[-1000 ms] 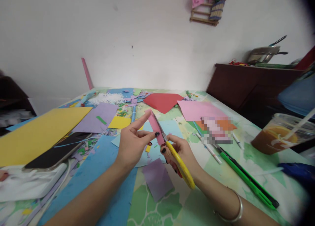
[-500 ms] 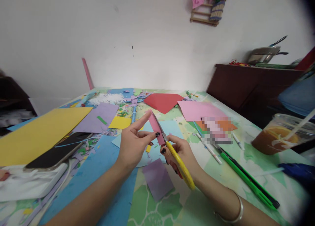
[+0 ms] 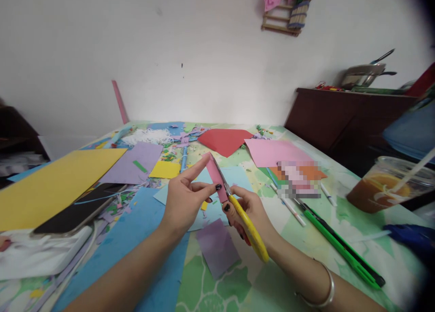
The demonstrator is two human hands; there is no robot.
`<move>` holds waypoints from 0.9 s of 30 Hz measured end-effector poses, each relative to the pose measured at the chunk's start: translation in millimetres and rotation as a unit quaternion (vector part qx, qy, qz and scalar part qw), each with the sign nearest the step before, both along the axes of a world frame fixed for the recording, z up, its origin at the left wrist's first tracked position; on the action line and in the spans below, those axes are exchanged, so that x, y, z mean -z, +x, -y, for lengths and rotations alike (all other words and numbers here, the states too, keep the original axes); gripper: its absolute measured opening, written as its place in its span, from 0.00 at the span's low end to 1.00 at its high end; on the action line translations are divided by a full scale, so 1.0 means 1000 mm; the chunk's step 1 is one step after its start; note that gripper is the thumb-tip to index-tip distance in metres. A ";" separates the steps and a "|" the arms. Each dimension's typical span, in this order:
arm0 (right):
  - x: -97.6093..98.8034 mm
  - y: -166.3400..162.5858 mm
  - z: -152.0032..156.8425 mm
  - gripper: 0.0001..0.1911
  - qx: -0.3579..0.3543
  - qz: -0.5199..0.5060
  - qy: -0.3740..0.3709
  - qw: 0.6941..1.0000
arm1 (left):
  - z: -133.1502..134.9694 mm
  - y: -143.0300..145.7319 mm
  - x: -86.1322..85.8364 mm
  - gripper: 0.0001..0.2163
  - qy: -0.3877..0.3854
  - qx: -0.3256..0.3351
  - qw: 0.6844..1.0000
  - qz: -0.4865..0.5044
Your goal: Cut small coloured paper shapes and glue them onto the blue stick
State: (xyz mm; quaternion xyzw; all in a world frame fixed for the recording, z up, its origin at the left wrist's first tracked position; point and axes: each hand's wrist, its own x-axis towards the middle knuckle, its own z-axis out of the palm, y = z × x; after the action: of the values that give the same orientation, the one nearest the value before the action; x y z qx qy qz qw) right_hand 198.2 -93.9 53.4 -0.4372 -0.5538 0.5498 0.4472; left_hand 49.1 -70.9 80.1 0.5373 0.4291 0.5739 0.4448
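My left hand [image 3: 186, 196] pinches a narrow pink paper strip [image 3: 215, 178] between thumb and fingers, with the index finger stretched along to its far tip. In my right hand [image 3: 249, 210] is a pair of scissors [image 3: 249, 228] with yellow handles, gripped by the fingers; some red shows on the lower handle. The blades lie along the strip's right edge, and they look closed or nearly so. Below the hands a purple paper square [image 3: 218, 248] lies flat on the table. Light blue paper [image 3: 238, 178] is beneath the strip, partly hidden by my hands.
At right lie a green utility knife [image 3: 343, 244], white sticks [image 3: 288, 205] and a plastic cup of brown drink [image 3: 377, 189]. Red paper [image 3: 226, 141] and pink paper [image 3: 272, 151] are farther back. A phone [image 3: 79, 210], yellow paper [image 3: 57, 185] and blue paper [image 3: 136, 239] are on the left.
Hardly anything differs. The whole view has shifted by a few pixels, while both hands keep their hold on the strip and the scissors.
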 end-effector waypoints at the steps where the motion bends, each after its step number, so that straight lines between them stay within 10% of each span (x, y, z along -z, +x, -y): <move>1: 0.000 0.000 0.000 0.18 -0.002 -0.001 0.001 1.000 | 0.000 0.000 0.000 0.31 -0.002 0.001 1.000 0.001; 27: 0.001 0.000 -0.002 0.15 0.009 -0.006 -0.023 1.000 | 0.000 0.000 -0.001 0.31 -0.007 -0.002 1.000 0.001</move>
State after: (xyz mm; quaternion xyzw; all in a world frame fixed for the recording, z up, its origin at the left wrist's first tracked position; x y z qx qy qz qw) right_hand 198.5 -91.8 52.0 -0.4487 -0.5343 0.5611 0.4455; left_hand 49.1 -71.2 81.0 0.5325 0.4341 0.5723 0.4477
